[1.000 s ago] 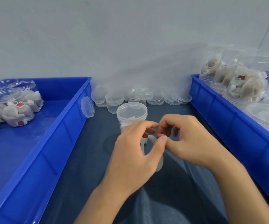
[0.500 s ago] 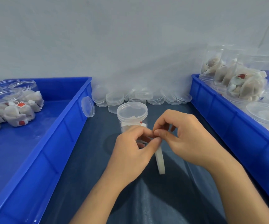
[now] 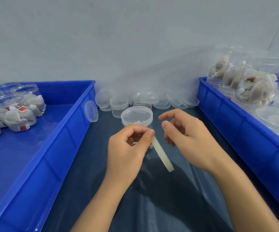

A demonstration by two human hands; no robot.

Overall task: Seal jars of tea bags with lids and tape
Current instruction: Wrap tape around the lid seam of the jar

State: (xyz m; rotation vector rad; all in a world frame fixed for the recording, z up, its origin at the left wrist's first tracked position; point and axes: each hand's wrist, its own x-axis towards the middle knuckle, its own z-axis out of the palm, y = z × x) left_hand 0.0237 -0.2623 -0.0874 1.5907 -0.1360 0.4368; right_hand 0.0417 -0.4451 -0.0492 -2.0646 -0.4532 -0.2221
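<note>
Nearest, left hand [image 3: 127, 148] pinching the top edge of a tape roll [image 3: 163, 155] between thumb and forefinger, other fingers curled in; roll hanging edge-on, slanting down and to the right from the fingertips, over the dark cloth [image 3: 152, 198]; right hand [image 3: 185, 136] just beside it, apart from the roll, fingers loosely spread and holding nothing, forefinger and thumb pointing left toward the left thumb; whether a loose strand of clear tape runs between the hands, impossible to tell.

Just behind the left fingertips, a jar of tea bags [image 3: 136, 119], upright, clear lid already on, body mostly hidden by the left hand; no tape visible round its rim, so likely lidded but not yet taped.

Farther back, beyond both sets of fingers, a heap of spare lids [image 3: 143, 101] along the wall, one lid [image 3: 91, 111] leaning against the left tray.

Well to the left of the left fingers, a blue tray [image 3: 60, 131] with a few lidded jars [image 3: 18, 104], probably the finished ones; well to the right of the right fingers, a second blue tray [image 3: 235, 124] with jars of tea bags [image 3: 246, 81] stacked and crowded, seemingly still waiting.

Judging by that: early in the job; few done, many left; tape end to be found and wound round the lid seam of the jar at hand.
</note>
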